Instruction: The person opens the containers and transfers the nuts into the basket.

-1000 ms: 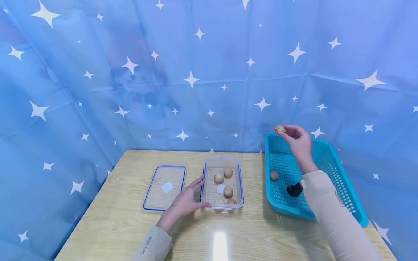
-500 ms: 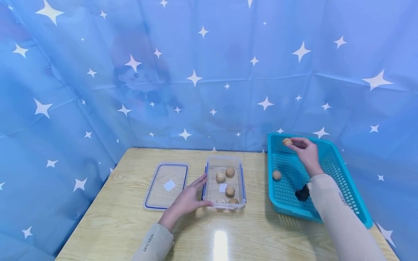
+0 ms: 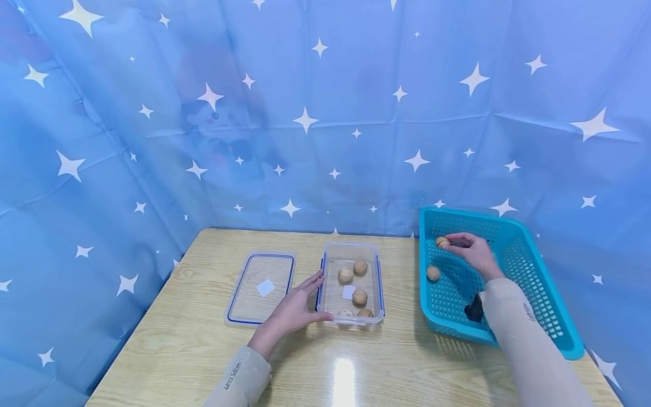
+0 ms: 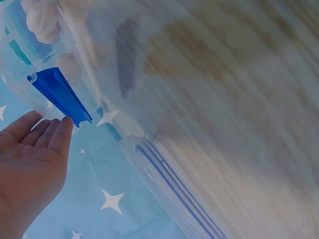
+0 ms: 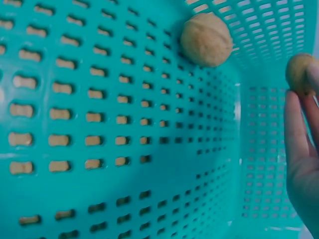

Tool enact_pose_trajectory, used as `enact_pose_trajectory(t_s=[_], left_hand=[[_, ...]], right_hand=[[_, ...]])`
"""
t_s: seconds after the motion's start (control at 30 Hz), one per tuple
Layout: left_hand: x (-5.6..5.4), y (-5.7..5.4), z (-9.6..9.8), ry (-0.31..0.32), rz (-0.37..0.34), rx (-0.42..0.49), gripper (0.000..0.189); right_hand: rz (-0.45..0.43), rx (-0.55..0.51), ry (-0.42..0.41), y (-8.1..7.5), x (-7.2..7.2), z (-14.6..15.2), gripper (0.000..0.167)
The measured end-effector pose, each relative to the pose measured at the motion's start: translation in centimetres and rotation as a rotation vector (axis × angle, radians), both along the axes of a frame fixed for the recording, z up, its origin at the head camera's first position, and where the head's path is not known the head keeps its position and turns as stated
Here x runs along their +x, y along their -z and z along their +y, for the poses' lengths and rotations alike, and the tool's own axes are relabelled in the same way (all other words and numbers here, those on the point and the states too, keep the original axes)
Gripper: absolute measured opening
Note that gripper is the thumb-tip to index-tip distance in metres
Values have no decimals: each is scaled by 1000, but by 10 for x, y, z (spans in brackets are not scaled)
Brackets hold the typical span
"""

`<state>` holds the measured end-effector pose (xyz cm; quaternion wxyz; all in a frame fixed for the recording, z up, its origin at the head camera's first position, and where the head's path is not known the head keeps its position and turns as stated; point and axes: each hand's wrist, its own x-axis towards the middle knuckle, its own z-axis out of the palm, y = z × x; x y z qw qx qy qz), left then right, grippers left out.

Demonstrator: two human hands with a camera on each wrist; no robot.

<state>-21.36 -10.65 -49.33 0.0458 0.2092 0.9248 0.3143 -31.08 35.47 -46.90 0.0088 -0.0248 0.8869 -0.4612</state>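
Observation:
My right hand (image 3: 474, 252) pinches a walnut (image 5: 299, 74) between thumb and fingertips, inside the turquoise basket (image 3: 551, 282) near its far left. A second walnut (image 5: 207, 40) lies on the basket floor, nearer the front. Against the left side of a clear plastic box (image 3: 377, 282) with blue clips, my left hand (image 3: 292, 311) spreads its fingers and thumb. Its fingertips are right at a blue clip (image 4: 60, 94) in the left wrist view. Several walnuts (image 3: 359, 298) sit in the box beside a small white square (image 3: 348, 292).
Left of the box lies its clear lid (image 3: 246, 305) with a blue seal and a white square on it. The wooden table (image 3: 173, 339) meets a blue star-patterned curtain (image 3: 346, 113) at the back. The basket's side walls rise around my right hand.
My right hand has lowered the walnut from above the basket's back rim down into the basket. The left hand stays at the box, and the head view has shifted slightly.

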Motion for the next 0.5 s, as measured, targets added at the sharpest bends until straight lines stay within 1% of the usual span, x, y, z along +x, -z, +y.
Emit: enact_pose_trajectory(t_s=[0.1,0.23,0.33,0.5], left_hand=[[0,-1,0,-2,-1,1,96],[0,-1,1,-2,-5,-1,96],[1,0,1,-4,-10,0,97],[1,0,1,-8,-12,0,96]], right_hand=[[-19,17,-34,4,-2,1,58],[-65,39,-60,10,-4,2,59],[-94,53,-86,15,-6,2,58],[-121,76,-143,17,-6,0,56]])
